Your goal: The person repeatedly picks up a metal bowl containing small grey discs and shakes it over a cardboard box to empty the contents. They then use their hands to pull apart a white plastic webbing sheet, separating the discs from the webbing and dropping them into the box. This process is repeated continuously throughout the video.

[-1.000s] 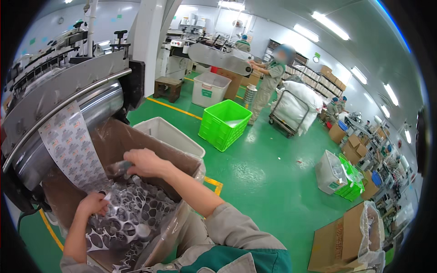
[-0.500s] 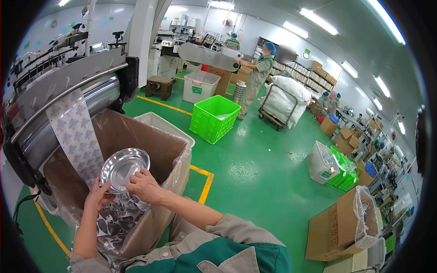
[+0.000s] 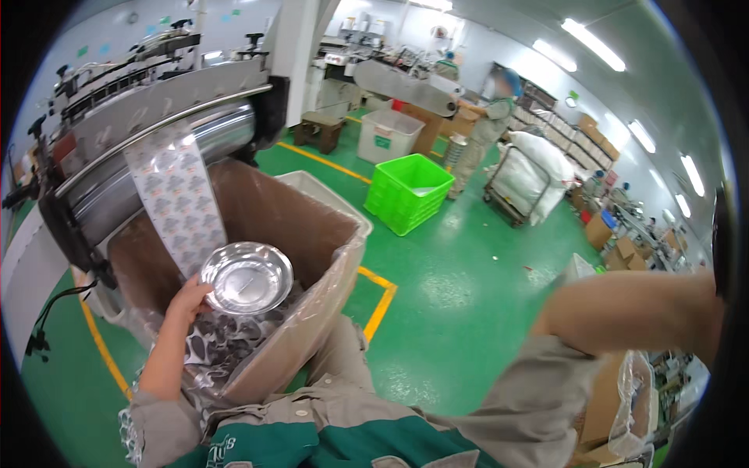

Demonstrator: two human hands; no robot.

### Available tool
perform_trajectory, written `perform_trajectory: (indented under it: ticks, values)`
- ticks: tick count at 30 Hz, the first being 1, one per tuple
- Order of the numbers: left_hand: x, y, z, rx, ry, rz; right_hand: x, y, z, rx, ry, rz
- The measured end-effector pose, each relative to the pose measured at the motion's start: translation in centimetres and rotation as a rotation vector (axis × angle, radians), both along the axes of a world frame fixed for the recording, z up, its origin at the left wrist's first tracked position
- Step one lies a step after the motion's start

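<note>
Silver and shiny, the round foil dish (image 3: 246,277) sits tilted in our left hand (image 3: 189,297), its hollow turned up toward us. Our fingers curl around its lower left rim and grip it there, holding it just above the large cardboard box (image 3: 308,226) lined with clear plastic. Beneath the dish, inside the box, lies a heap of punched foil scrap (image 3: 222,343) (a web full of round holes), and a strip of the same scrap (image 3: 178,199) hangs down into the box from the steel roller (image 3: 168,152) of the grey machine (image 3: 148,86) at our left.

Our right arm (image 3: 632,308) is stretched out to the right, well apart from the dish, and our right hand lies beyond the dark rim of the view, so we cannot tell whether its fingers are open or closed.

Farther off, a bright green plastic crate (image 3: 406,191) stands on the green floor (image 3: 468,288), with a white bin (image 3: 388,134) behind it. Yellow lines mark the floor beside the box. Another person (image 3: 488,125) in a blue cap stands at a workbench near a cart carrying a white sack (image 3: 534,168). Cardboard cartons (image 3: 605,405) stand at our lower right.
</note>
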State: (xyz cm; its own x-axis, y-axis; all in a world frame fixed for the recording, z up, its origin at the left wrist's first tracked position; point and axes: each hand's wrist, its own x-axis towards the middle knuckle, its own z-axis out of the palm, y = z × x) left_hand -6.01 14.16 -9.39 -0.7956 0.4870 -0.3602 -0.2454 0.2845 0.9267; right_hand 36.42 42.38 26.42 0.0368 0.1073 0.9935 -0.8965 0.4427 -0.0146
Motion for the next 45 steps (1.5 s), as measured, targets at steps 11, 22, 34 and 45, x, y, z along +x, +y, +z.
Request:
perform_trajectory:
  ticks: [11, 22, 34, 45]
  values:
    - [0.6, -0.8, 0.6, 0.018, -0.032, -0.027, -0.3, 11.0, -8.3, -0.267, -0.371, -0.716]
    - [1.4, -0.4, 1.4, 0.149, -0.028, 0.036, -2.9, 12.6, -11.2, -0.305, -0.498, -0.781]
    - [1.1, -0.2, 1.1, 0.148, -0.117, 0.015, -3.4, 12.6, -11.5, -0.327, -0.47, -0.736]
    - [1.5, -0.3, 3.1, 0.357, -0.113, 0.119, -12.2, -0.4, -6.7, -0.086, -0.248, 0.192]
